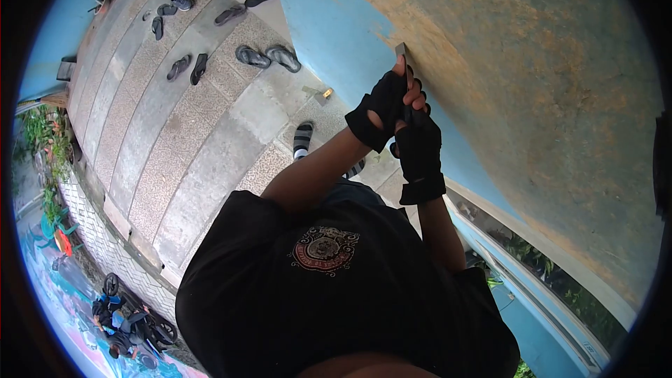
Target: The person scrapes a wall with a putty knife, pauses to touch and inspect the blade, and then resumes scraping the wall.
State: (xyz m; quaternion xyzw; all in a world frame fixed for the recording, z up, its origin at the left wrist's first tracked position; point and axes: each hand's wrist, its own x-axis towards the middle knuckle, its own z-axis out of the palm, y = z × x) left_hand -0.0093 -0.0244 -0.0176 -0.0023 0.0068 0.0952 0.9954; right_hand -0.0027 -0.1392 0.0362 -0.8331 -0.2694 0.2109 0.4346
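Observation:
Both my hands wear black fingerless gloves and are together beside the wall [532,70]. My left hand [386,101] is closed around a scraper [401,50], its thumb stretched along the tool toward the flat metal blade. Just below, my right hand [421,145] is closed at the lower end of the scraper, where the handle is mostly hidden by fingers. The blade's tip lies against or very close to the wall, by the border between light blue paint [343,28] and a bare, patchy brown-grey surface.
On the tiled floor [203,161] lie several sandals and shoes [183,1], plus a small tool with a yellow part [325,95]. My sandalled foot [302,138] is below my arms. Plants [52,133] and a motorcycle [143,322] are at the left.

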